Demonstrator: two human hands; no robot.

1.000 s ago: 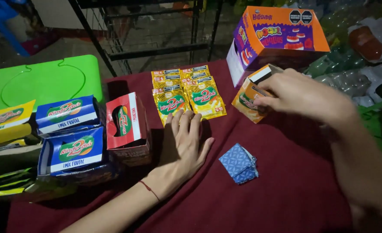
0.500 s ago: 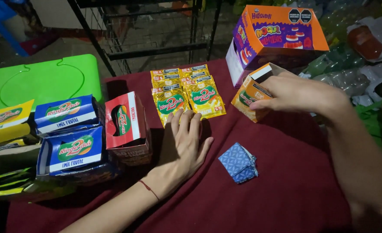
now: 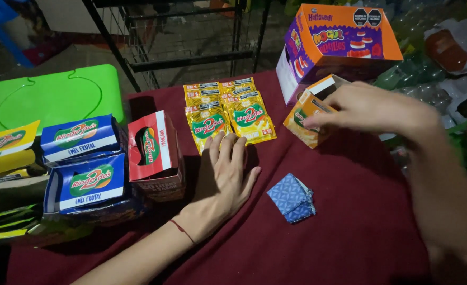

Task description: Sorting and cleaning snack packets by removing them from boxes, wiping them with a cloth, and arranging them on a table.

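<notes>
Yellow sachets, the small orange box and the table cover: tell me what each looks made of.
Yellow sachets: probably plastic or foil film, glossy; light glints off their flat, crimped faces.
Small orange box, held by the right hand: apparently thin printed cardboard, with sharp folds and an open flap.
Dark red table cover, under the left hand: looks like matte woven fabric, softly creased, no shine.

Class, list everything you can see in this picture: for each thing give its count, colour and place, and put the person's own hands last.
Tablecloth: one, dark red, under everything.
Sachets: several, yellow, overlapping at centre back.
Red carton: one, left of the sachets.
Blue cartons: two, stacked, far left.
Yellow carton: one, left edge.
Green lid: one, back left.
Orange-and-purple box: one, back right.
Small orange box: one, open, below it.
Blue folded pouch: one, centre.
Left hand: flat on the cloth, fingertips at the sachets.
Right hand: grip on the small orange box.
</notes>
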